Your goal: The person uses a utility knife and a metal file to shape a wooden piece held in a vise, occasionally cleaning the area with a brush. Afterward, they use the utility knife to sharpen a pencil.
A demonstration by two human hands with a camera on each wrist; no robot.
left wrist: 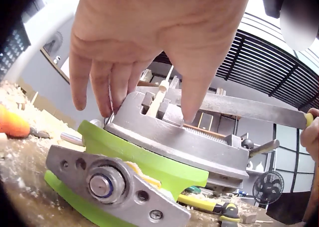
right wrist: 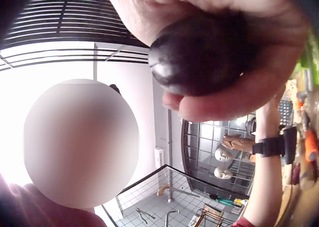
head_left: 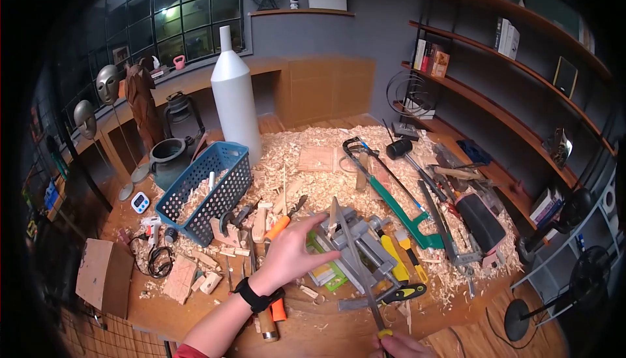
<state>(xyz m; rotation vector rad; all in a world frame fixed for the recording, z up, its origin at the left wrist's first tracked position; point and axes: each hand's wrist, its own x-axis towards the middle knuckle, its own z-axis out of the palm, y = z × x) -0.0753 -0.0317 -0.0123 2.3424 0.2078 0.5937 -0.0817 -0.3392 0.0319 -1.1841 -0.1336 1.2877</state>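
A grey vise with a green base [head_left: 355,253] stands near the table's front edge. In the left wrist view, a small carved wood piece [left wrist: 160,95] stands upright between the vise's jaws [left wrist: 164,130]. My left hand [head_left: 291,253] spreads its fingers and thumb around the piece, at the vise's top; whether they touch the vise I cannot tell. My right hand [head_left: 403,345] grips the handle of a long metal file [head_left: 357,260], whose blade lies across the vise, close to the wood piece. The dark handle end [right wrist: 199,57] fills the palm in the right wrist view.
A blue basket [head_left: 205,195] holding shavings stands at the left, with wood blocks [head_left: 179,280] in front. Right of the vise lie a yellow-handled knife [head_left: 394,257], a green hacksaw [head_left: 398,211] and a mallet [head_left: 399,149]. An orange-handled tool [head_left: 278,229] lies by the left hand.
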